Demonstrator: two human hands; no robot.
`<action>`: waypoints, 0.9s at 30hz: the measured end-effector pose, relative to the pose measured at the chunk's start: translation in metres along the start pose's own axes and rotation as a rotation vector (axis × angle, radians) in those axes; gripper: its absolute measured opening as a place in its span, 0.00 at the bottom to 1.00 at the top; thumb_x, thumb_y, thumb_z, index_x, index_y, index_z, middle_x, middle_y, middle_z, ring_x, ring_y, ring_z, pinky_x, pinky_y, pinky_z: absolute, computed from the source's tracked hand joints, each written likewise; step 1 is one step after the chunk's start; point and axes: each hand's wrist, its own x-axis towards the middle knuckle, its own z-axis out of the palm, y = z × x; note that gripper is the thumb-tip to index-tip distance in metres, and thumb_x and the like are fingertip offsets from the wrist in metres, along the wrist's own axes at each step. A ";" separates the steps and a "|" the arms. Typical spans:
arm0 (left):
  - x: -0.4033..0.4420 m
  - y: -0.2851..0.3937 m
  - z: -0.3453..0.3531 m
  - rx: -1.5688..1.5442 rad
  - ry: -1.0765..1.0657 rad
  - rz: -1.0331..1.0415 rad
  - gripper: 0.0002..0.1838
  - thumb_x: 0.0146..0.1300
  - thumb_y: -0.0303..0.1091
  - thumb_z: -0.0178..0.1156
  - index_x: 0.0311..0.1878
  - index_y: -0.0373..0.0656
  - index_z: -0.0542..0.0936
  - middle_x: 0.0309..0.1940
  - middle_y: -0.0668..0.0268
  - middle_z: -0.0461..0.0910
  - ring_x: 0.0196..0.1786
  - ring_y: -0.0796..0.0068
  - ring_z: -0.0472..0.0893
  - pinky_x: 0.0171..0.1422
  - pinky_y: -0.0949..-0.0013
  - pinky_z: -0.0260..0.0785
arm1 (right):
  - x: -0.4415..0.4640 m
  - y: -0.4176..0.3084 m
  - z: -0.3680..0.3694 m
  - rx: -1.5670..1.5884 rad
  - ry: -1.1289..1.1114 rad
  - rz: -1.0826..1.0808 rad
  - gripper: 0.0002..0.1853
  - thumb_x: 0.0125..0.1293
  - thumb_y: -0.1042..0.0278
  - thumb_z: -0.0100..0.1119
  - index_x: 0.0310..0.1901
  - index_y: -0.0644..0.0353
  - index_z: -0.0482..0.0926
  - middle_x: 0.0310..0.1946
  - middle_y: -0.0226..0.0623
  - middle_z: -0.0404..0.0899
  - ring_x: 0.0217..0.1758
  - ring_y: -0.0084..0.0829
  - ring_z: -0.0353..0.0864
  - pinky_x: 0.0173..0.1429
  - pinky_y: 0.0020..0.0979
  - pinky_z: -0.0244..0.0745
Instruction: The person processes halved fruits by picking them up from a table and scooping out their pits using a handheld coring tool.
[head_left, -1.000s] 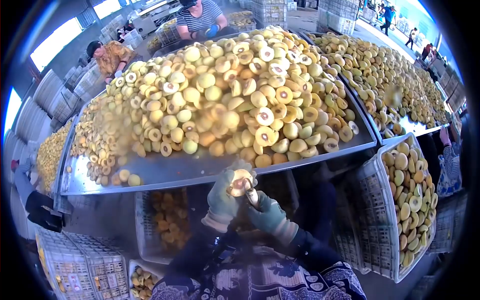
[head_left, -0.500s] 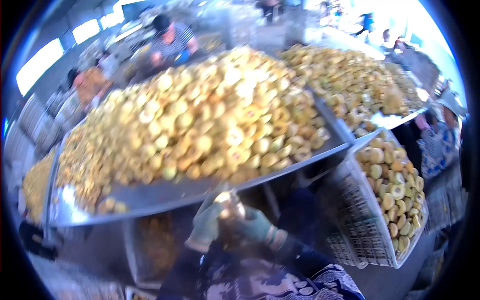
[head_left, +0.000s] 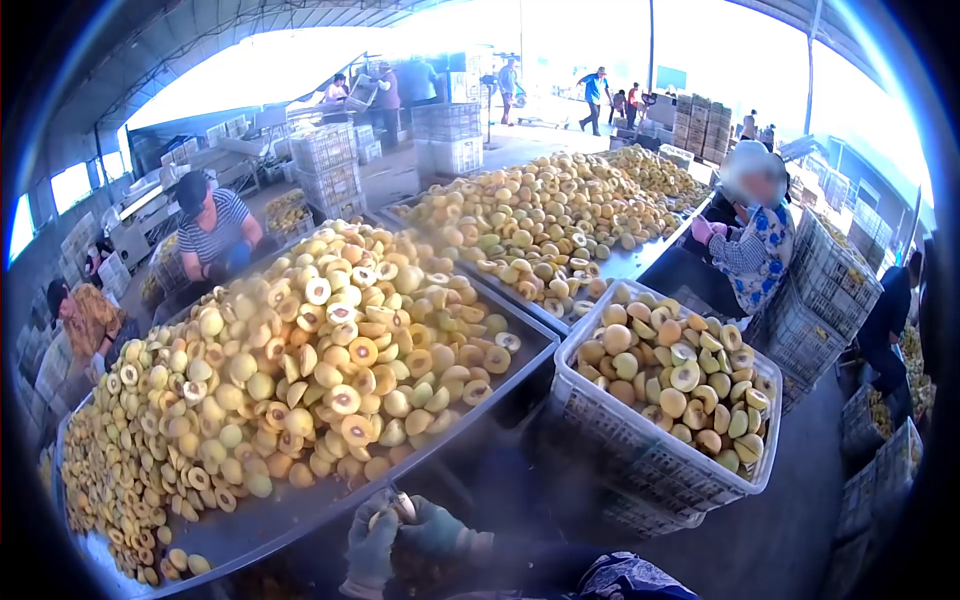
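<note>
My gloved left hand [head_left: 369, 548] and my gloved right hand [head_left: 436, 532] are close together at the near edge of the metal table [head_left: 470, 428]. The left fingers are closed round a pale peach half [head_left: 404, 508], which sticks up between the hands. My right hand is curled against it from the right; what its fingers hold is hidden. Just beyond lies a large heap of halved yellow peaches [head_left: 300, 360], several with brown pit hollows showing.
On my right stands a white plastic crate [head_left: 640, 450] full of peach halves. A second heap [head_left: 540, 220] covers the table beyond. A person in a striped shirt [head_left: 213, 228] works across the heap; another in patterned sleeves [head_left: 765, 255] sits at right. Crate stacks [head_left: 815, 285] stand behind.
My view has swung right and up, so the crate and second heap sit more centrally. My hands stay together, now lower and further left in view, round the fruit.
</note>
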 end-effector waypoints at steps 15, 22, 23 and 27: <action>-0.005 0.012 -0.002 -0.456 0.229 0.083 0.16 0.74 0.29 0.43 0.59 0.31 0.71 0.58 0.54 0.73 0.58 0.63 0.76 0.64 0.58 0.71 | -0.028 -0.025 0.021 -0.274 -0.134 -0.140 0.14 0.66 0.60 0.62 0.46 0.59 0.78 0.31 0.23 0.79 0.32 0.14 0.75 0.36 0.21 0.73; -0.011 0.006 -0.002 -0.136 0.249 0.184 0.26 0.74 0.48 0.45 0.61 0.34 0.70 0.55 0.54 0.77 0.53 0.57 0.80 0.56 0.57 0.76 | -0.034 -0.030 0.016 -0.879 -0.200 -0.336 0.14 0.62 0.65 0.63 0.47 0.62 0.76 0.34 0.31 0.81 0.40 0.16 0.77 0.45 0.25 0.75; -0.011 0.004 -0.003 -0.207 0.255 0.162 0.25 0.74 0.47 0.45 0.60 0.34 0.71 0.54 0.54 0.77 0.53 0.57 0.80 0.56 0.57 0.76 | -0.035 -0.032 0.015 -0.906 -0.204 -0.319 0.14 0.63 0.65 0.63 0.47 0.62 0.76 0.35 0.32 0.81 0.41 0.16 0.77 0.46 0.26 0.75; -0.006 -0.002 -0.002 -0.274 0.270 0.216 0.21 0.74 0.43 0.47 0.57 0.35 0.73 0.53 0.55 0.78 0.53 0.57 0.80 0.54 0.57 0.77 | -0.038 -0.024 0.016 -0.729 -0.202 -0.063 0.19 0.60 0.61 0.62 0.50 0.59 0.74 0.35 0.40 0.80 0.38 0.34 0.80 0.42 0.35 0.76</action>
